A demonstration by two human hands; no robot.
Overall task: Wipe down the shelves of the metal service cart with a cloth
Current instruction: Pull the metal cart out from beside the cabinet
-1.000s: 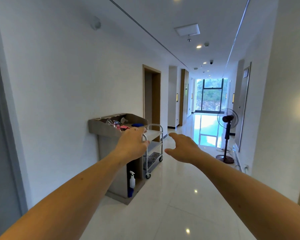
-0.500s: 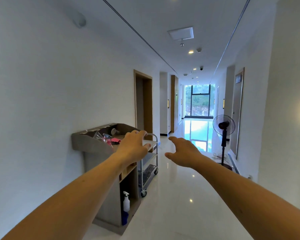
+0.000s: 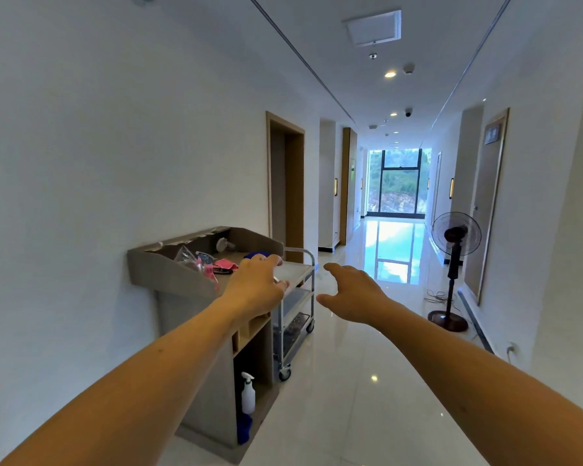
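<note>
While two empty hands reach out, one metal cart (image 3: 297, 297) stands ahead.

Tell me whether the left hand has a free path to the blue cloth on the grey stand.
Probably yes. The left hand is open, and nothing shows between it and the blue cloth just past its fingertips on the grey stand; whether it touches is unclear.

Left wall side: grey service station (image 3: 182, 280) stands against the wall, metal service cart (image 3: 297, 297) just beyond it.
Station top: cluttered with a pink cloth (image 3: 227, 264), a blue item (image 3: 258, 254) and clear plastic.
Corridor middle: bare glossy floor (image 3: 350, 398), free passage to the far window.
Right wall side: pedestal fan (image 3: 455, 264) with cable on the floor.
Left hand (image 3: 256, 290): empty, fingers spread, over the station's near edge.
Right hand (image 3: 350, 297): empty, in free air right of the cart.
</note>
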